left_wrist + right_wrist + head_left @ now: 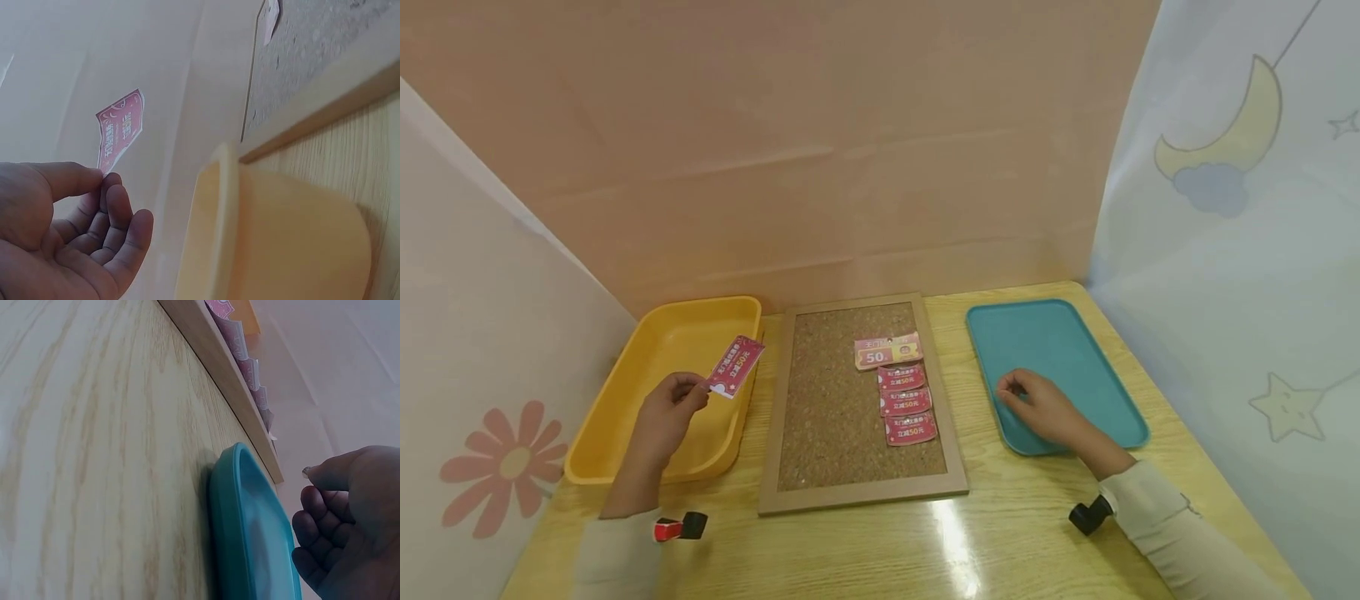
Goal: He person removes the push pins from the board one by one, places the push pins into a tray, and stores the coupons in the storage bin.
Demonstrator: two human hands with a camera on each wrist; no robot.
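Between thumb and forefinger, my left hand (664, 414) pinches the corner of a red paper coupon (737, 367) with white and yellow print. The coupon is held above the right rim of the yellow bin. Over the left edge of the teal tray, my right hand (1043, 408) has its fingers curled. In the right wrist view it pinches a tiny shiny thumbtack (306, 471) at the fingertips. A wood-framed cork board (827, 392) lies between the hands. Several coupons hang in a column on its right side, the top coupon (887, 351) wider and partly yellow.
The yellow bin (739, 454) stands at the left and the teal tray (1075, 358) at the right of the wooden table (820, 550). A plain peach backdrop (850, 167) rises behind the board. Patterned white curtains (1217, 308) close off both sides.
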